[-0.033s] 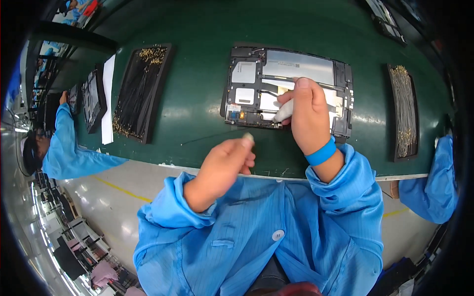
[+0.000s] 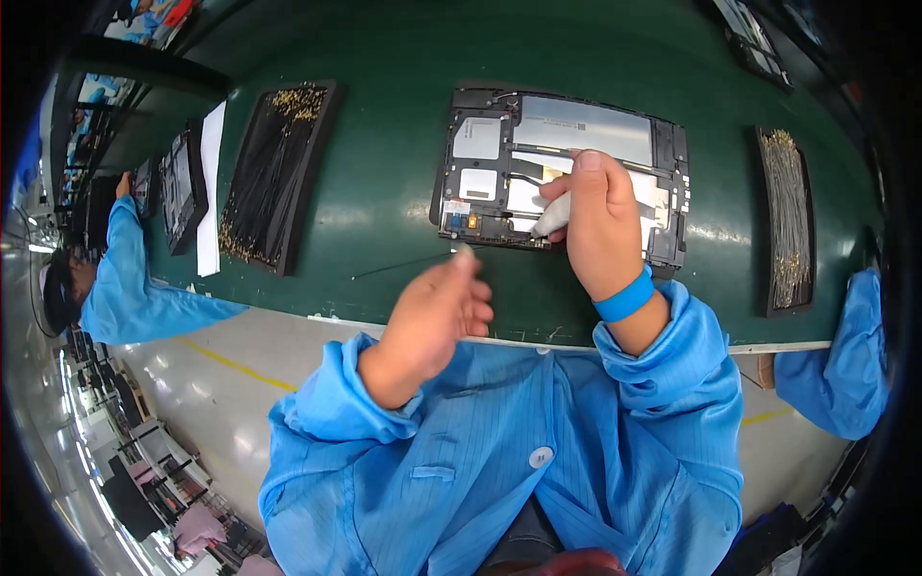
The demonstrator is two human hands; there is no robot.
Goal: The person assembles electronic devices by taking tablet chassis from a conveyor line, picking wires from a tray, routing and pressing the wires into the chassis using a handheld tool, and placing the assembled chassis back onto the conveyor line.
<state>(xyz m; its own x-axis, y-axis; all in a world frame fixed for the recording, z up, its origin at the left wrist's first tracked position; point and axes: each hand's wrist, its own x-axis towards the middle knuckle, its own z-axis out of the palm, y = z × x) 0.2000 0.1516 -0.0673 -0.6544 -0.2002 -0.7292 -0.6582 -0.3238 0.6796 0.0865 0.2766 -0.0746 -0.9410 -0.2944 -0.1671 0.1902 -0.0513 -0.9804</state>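
An opened tablet-like device (image 2: 586, 120) lies on the green bench in front of me, its silver battery, black frame and small boards exposed. My right hand (image 2: 605, 226) is over its lower right part. The fingers are closed, and a white-covered fingertip (image 2: 554, 216) points down at the near edge; what they hold is hidden. From that edge a thin black cable (image 2: 394, 267) runs left across the bench. My left hand (image 2: 432, 312), slightly blurred, is beside the cable just below the device. Its fingers are apart with nothing seen in them, and the thumb tip overlaps the cable.
A black tray of black cables with gold ends (image 2: 279, 178) lies left, a tray of grey cables (image 2: 788, 221) right. White paper (image 2: 209, 192) and another device (image 2: 181, 192) are farther left. A co-worker's blue sleeve (image 2: 130, 278) shows left, another sleeve (image 2: 840, 350) right.
My left hand has shifted slightly left and its fingers have spread from a closer pinch. My right hand stays in place over the device.
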